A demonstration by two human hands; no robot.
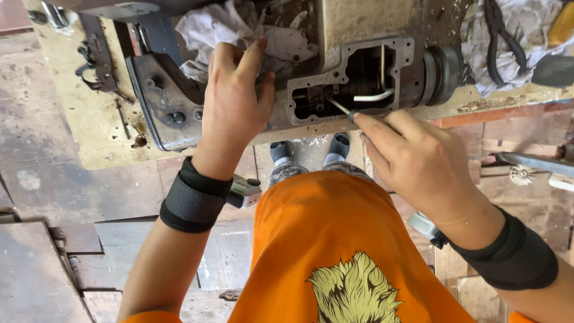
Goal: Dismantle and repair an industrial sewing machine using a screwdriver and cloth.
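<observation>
The machine body [359,36], an old metal casting lying on the counter [95,131], had its side opening [353,78] uncovered, with no cover plate in view on it and the inner rods and linkages exposed. The right hand [418,158] was closed in a pinch around a slim screwdriver [342,107], whose tip reached into the lower part of the opening among the internal parts. The left hand [233,98] lay spread and pressed flat against the casting just left of the opening, steadying it, and held nothing. A crumpled white rag [233,27] sat behind that hand on the machine. A pair of dark pliers [502,39] rested on another cloth at the far right, untouched.

Judgement: access to the interior appeared complete and work inside was under way. Whether any inner fastener had been loosened or tightened could not be told. Closing the opening remained outstanding.
</observation>
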